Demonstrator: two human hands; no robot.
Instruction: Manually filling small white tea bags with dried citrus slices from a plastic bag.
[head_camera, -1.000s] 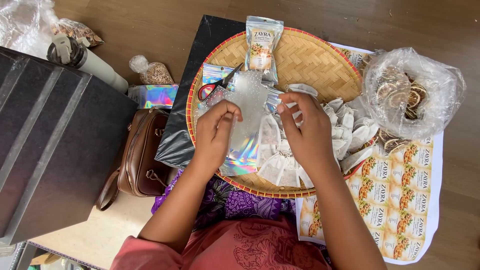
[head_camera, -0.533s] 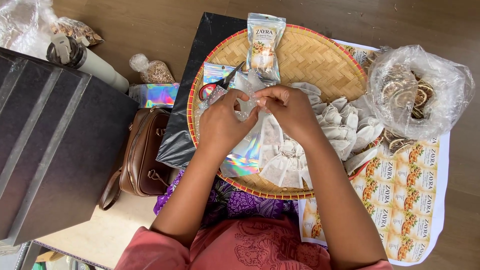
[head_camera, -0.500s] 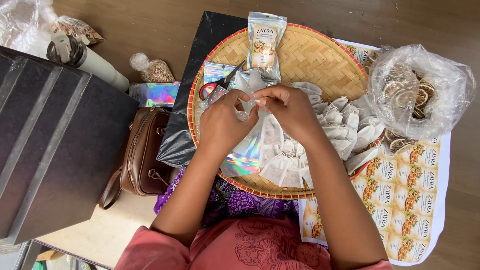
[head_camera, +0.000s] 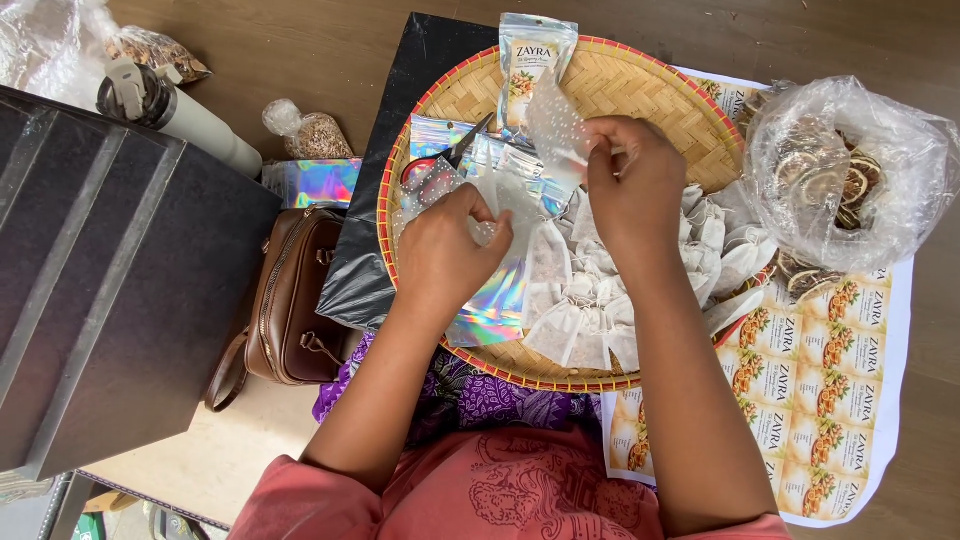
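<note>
Pouch work over the woven tray (head_camera: 640, 85), mid-frame

Right hand (head_camera: 635, 185) pinches a small clear dotted bag (head_camera: 553, 125); left hand (head_camera: 445, 250) grips a holographic pouch (head_camera: 490, 300).

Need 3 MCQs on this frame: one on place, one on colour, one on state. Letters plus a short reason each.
1. Where does the brown handbag lie?
A. inside the woven tray
B. beside the woven tray, between it and the dark box
C. on the label sheet

2. What colour is the tray's rim trim?
A. red
B. blue
C. white

3. What is the right hand doing?
A. resting flat on the table
B. pinching a small translucent pouch above the tray
C. gripping the scissors

Answers:
1 B, the bag sits outside the tray's rim, next to the box.
2 A, red binding runs round the edge.
3 B, fingertips hold the pouch while the left hand holds another bag below.
</note>
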